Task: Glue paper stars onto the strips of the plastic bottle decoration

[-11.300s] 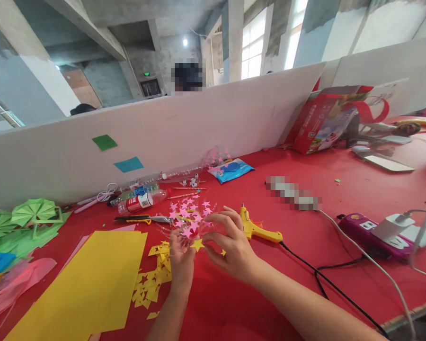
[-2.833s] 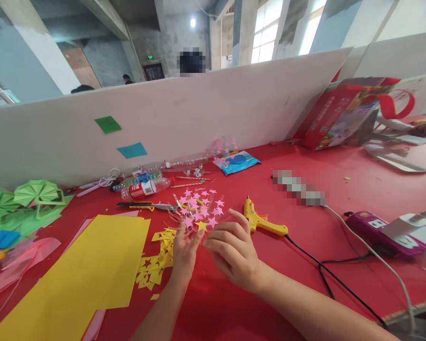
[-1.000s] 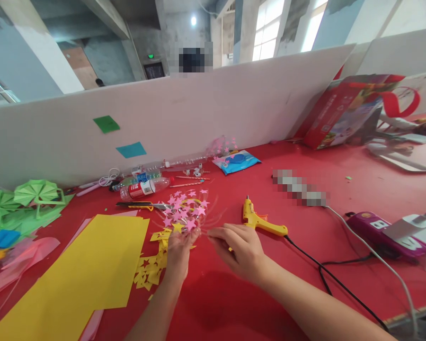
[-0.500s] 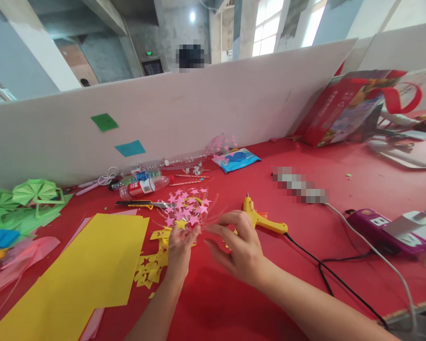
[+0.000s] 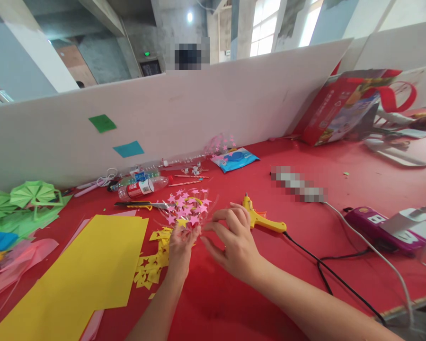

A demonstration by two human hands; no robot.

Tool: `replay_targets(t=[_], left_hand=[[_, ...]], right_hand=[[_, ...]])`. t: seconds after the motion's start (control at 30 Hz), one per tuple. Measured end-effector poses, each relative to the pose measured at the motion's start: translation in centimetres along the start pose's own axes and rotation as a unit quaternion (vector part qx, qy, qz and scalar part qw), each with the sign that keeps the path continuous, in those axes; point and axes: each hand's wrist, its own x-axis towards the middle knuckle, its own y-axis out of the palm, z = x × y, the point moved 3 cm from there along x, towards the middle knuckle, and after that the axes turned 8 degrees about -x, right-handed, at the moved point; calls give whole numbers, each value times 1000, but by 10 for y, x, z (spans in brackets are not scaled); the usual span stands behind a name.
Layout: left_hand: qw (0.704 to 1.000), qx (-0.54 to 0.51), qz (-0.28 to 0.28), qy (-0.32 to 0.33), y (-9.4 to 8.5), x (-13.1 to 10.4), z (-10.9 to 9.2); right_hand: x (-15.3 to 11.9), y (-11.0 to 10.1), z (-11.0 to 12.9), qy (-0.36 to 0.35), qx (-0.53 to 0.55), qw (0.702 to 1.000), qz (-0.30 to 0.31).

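Observation:
My left hand (image 5: 180, 244) is closed on a clear plastic decoration with pink stars (image 5: 190, 208), its lower end hidden by my fingers. Among the pink stars a single yellow star (image 5: 181, 221) sits just above my thumb. My right hand (image 5: 234, 241) is just to the right, fingers curved, with a gap between thumb and forefinger. Its fingertips come close to my left fingertips; I see nothing in them. A yellow glue gun (image 5: 264, 221) lies beyond my right hand. Yellow paper scraps and stars (image 5: 149, 270) lie left of my left wrist.
Yellow paper sheets (image 5: 106, 260) cover the front left of the red table. Behind the decoration lie a utility knife (image 5: 135, 204) and plastic bottles (image 5: 142, 186). A blue packet (image 5: 236, 161) rests by the white partition (image 5: 199, 109). Cables run from a purple power strip (image 5: 383, 229) at right.
My right hand has moved slightly left, nearer the decoration and my left fingers. My left hand keeps its hold, almost unmoved. The whole view has shifted a little.

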Motion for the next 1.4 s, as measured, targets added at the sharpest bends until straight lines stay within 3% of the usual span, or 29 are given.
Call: replay_targets(t=[0.17, 0.37, 0.57, 0.77, 0.97, 1.2, 1.4], left_hand=[[998, 9, -59, -4, -4, 0, 2], [998, 35, -11, 48, -2, 2, -3], [999, 13, 10, 48, -1, 1, -3], [1000, 11, -3, 23, -1, 0, -2], [1000, -1, -10, 15, 1, -2, -7], [999, 6, -31, 10, -4, -1, -4], [999, 41, -12, 15, -4, -1, -5]], right_hand=[[-1, 2, 0, 1, 1, 1000, 5], [-3, -1, 3, -10, 29, 1000, 5], [0, -5, 5, -19, 49, 999, -7], [-3, 3, 3, -16, 0, 1000, 23], [-2, -7, 5, -38, 43, 998, -22], [2, -9, 3, -49, 52, 997, -5], [2, -5, 0, -40, 37, 998, -4]])
